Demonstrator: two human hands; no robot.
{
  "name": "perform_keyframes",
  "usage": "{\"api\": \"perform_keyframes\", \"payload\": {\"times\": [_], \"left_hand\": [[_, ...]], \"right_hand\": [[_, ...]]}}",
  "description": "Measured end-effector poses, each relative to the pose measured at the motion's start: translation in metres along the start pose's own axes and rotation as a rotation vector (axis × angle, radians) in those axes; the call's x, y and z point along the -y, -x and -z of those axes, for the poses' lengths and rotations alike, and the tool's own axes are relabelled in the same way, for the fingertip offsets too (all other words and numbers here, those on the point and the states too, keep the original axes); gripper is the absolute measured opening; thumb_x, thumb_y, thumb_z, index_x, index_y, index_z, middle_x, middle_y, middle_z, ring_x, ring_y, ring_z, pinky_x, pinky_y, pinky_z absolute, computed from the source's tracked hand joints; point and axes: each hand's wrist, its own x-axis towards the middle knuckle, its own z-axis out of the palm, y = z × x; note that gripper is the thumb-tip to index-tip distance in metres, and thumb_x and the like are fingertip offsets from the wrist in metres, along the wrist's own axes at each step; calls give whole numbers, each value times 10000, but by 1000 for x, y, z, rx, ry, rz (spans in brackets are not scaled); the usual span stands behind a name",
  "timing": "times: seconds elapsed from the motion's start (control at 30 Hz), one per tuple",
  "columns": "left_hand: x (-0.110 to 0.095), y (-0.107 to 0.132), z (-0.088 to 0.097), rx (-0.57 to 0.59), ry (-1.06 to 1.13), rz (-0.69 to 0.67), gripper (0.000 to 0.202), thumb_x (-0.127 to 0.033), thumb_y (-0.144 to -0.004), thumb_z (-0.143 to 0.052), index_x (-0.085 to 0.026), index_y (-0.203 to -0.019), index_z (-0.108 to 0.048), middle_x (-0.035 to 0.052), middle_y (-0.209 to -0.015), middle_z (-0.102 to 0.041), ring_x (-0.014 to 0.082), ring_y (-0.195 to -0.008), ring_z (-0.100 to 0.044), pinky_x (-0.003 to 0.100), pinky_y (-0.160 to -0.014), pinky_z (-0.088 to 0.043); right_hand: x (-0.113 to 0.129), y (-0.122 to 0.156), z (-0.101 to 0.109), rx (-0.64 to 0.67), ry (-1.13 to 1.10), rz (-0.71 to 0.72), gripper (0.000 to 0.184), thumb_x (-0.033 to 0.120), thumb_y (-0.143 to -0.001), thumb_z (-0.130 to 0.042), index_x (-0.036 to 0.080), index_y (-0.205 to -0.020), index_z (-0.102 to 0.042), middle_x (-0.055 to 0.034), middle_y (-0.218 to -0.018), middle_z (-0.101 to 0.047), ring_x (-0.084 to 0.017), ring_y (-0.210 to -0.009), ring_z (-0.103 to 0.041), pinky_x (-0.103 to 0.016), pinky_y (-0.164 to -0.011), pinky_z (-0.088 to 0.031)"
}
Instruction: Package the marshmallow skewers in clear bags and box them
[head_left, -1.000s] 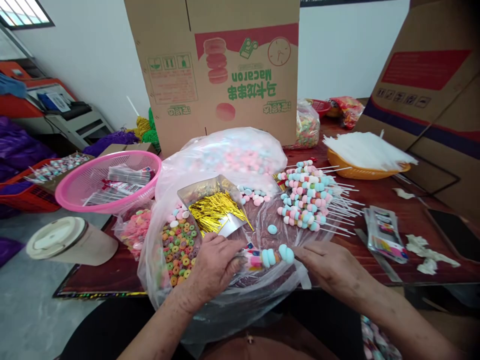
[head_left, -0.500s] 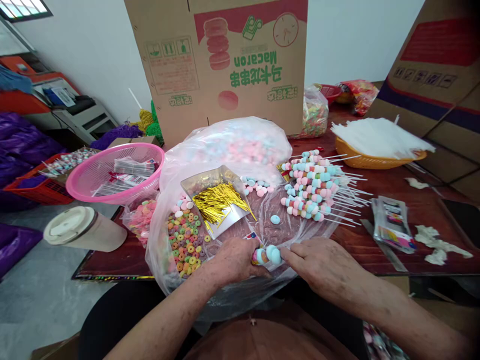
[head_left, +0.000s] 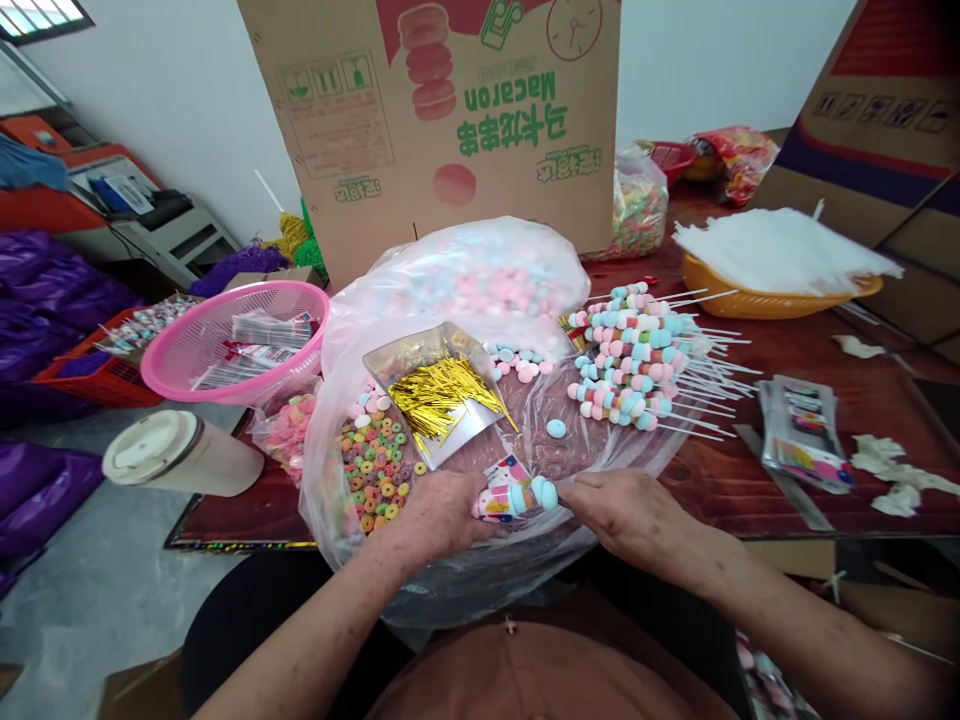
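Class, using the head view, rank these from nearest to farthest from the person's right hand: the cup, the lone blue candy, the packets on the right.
From the right hand:
1. Lone blue candy: just beyond it, slightly left.
2. Packets: off to its right.
3. Cup: far left, past the left hand.

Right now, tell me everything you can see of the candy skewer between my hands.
The candy skewer is held roughly crosswise over clear plastic. Rounded, pale blue pieces, soft and matt looking, show toward its right end. A colorful printed wrapper covers its left part, gripped by your left hand. Your right hand is at the blue end; I can't tell what it pinches.
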Motion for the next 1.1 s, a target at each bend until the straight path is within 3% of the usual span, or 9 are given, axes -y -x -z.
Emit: {"api": "perform_keyframes", "payload": {"times": [0.07, 0.13, 0.2, 0.27, 0.5, 0.67, 0.77, 0.93, 1.1], "left_hand": [[-2, 0, 0, 58, 143, -9, 386, -499, -617, -687, -184, -837, -654, 25, -731, -635, 226, -713, -589, 284, -626, -414], [-3, 0, 0, 230, 415, -23, 382, -484, -590, -704, -180, -811, -631, -21, -672, -588, 166, -635, -546, 250, -586, -412], [-4, 0, 2, 422, 653, 11, 392, -461, -578, -707, -183, -836, -608, -55, -622, -541, 124, -549, -499, 228, -529, -410], [-4, 0, 4, 490, 678, 24, 409, -463, -564, -710, -184, -843, -603, -62, -609, -530, 119, -525, -494, 224, -505, -405], [-21, 0, 2, 100, -53, -9, 428, -539, -632, -660, -194, -885, -646, 52, -815, -680, 251, -766, -627, 300, -643, -437], [-28, 0, -9, -206, -279, -45, 232, -360, -736, -597, -169, -865, -614, 92, -865, -681, 278, -843, -622, 363, -737, -441], [-25, -1, -15, -277, -337, -121, 198, -344, -730, -598, -173, -829, -597, 74, -803, -680, 256, -775, -627, 355, -708, -441], [-28, -5, -23, -393, -395, -216, 157, -334, -758, -566, -179, -749, -590, 71, -713, -660, 250, -724, -616, 364, -669, -408], [-26, -3, -24, -494, -340, -87, 239, -417, -783, -544, -181, -767, -578, 78, -758, -654, 255, -763, -601, 371, -672, -373]], "right_hand": [[3, 0, 2, -172, 170, 104, 206, 62, -830, -433, 129, -906, -613, -25, -634, -601, -143, -560, -502, -276, -533, -290], [5, 1, 5, -324, 271, 216, 227, 75, -858, -412, 103, -978, -603, -46, -661, -610, -160, -600, -506, -302, -573, -314], [5, 3, 6, -385, 292, 291, 239, 91, -881, -393, 99, -1011, -593, -54, -686, -618, -166, -624, -504, -317, -589, -325], [5, 6, 6, -365, 271, 329, 242, 103, -890, -387, 103, -1027, -587, -46, -680, -615, -163, -619, -499, -317, -585, -327], [8, 9, 11, -141, 125, 83, 279, 13, -759, -432, 151, -914, -619, -3, -602, -592, -124, -511, -465, -276, -495, -234], [13, 8, 15, 173, -180, -54, 187, 50, -766, -443, 169, -765, -587, 12, -624, -589, -99, -509, -451, -242, -473, -202], [10, 9, 22, 277, -341, -49, 214, 127, -847, -418, 175, -675, -536, 34, -588, -521, -86, -505, -408, -220, -485, -229], [12, 4, 25, 282, -422, -50, 232, 180, -883, -409, 179, -683, -528, 35, -597, -507, -85, -518, -397, -211, -494, -251], [24, 0, 9, 167, -165, -206, 197, 113, -830, -431, 173, -715, -578, 2, -603, -585, -118, -517, -480, -248, -471, -220]]}}
